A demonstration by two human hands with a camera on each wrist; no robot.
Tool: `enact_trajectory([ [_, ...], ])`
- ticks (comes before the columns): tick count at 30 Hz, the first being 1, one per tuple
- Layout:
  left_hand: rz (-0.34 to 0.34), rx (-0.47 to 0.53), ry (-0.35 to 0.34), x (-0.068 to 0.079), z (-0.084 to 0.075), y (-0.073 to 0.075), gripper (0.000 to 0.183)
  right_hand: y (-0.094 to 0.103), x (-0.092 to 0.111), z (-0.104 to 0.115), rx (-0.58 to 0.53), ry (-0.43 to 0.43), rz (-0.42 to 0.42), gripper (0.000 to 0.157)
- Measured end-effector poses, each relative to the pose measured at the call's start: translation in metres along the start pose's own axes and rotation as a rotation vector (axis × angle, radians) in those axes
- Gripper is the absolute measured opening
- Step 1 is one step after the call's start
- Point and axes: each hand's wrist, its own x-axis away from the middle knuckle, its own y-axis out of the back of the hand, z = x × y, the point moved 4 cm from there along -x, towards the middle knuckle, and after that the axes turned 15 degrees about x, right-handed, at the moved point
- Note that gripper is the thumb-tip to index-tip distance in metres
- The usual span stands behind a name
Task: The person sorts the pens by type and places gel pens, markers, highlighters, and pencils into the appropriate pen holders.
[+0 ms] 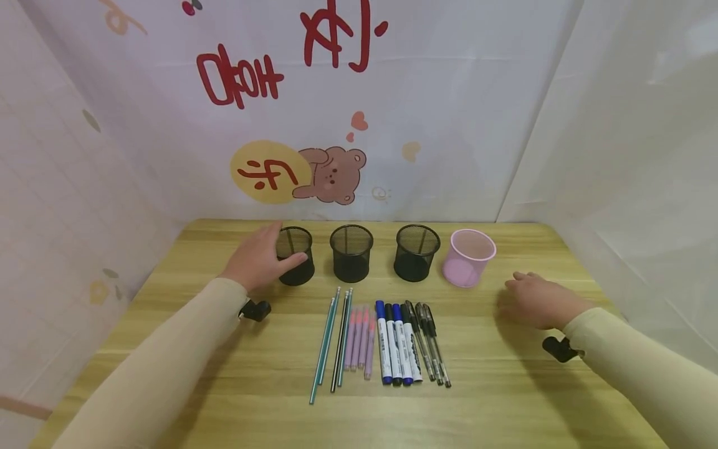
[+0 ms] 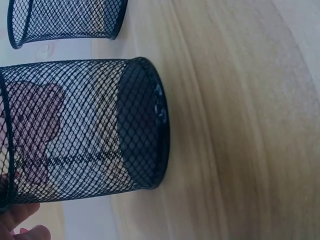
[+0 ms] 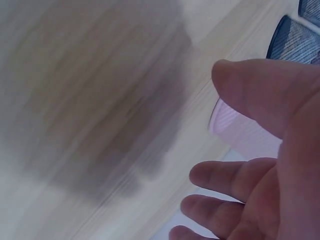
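Observation:
At the far left of the row, my left hand (image 1: pixel 259 259) is at a black mesh pen cup (image 1: pixel 297 269), its thumb reaching across the front and its fingers by the left side. In the left wrist view, fingertips (image 2: pixel 25 227) show by the rim of this upright cup; whether they press on it I cannot tell. My right hand (image 1: pixel 541 300) hovers above the table right of a pink mesh pen cup (image 1: pixel 464 269), fingers apart and holding nothing. The right wrist view shows its thumb (image 3: pixel 260 90) spread from loosely bent fingers, with the pink cup partly hidden behind.
Two more black mesh cups (image 1: pixel 351 265) (image 1: pixel 413 265) stand between. In front lie several pencils (image 1: pixel 328 343), pink pens (image 1: pixel 359 343), whiteboard markers (image 1: pixel 395 349) and black-capped clear pens (image 1: pixel 432 349) on the wooden table (image 1: pixel 252 405). A printed white cloth (image 1: pixel 449 93) hangs behind.

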Motion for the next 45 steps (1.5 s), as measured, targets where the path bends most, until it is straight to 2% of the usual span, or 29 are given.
enact_trajectory([
  [8, 0.003, 0.066, 0.058, 0.0, 0.002, -0.005, 0.11, 0.01, 0.001, 0.024, 0.0, 0.048, -0.011, 0.056],
  [12, 0.0, 0.073, 0.071, -0.001, 0.002, -0.003, 0.109, 0.017, -0.007, 0.037, -0.031, 0.092, -0.061, 0.028],
  [16, -0.003, 0.082, 0.086, -0.002, 0.0, 0.0, 0.108, 0.026, -0.014, 0.05, -0.056, 0.133, -0.129, 0.018],
  [21, -0.002, 0.1, 0.1, -0.003, 0.0, 0.002, 0.107, 0.033, -0.025, 0.067, -0.14, 0.132, -0.141, 0.029],
  [31, -0.003, 0.12, 0.11, -0.004, 0.003, 0.002, 0.111, 0.027, -0.044, 0.095, -0.315, 0.118, -0.034, 0.046],
  [38, 0.004, 0.132, 0.115, -0.001, 0.005, -0.006, 0.11, 0.022, -0.045, 0.112, -0.33, 0.139, 0.01, 0.057],
  [45, 0.0, 0.132, 0.117, 0.0, 0.003, -0.011, 0.109, 0.018, -0.043, 0.119, -0.35, 0.135, 0.057, 0.065],
])
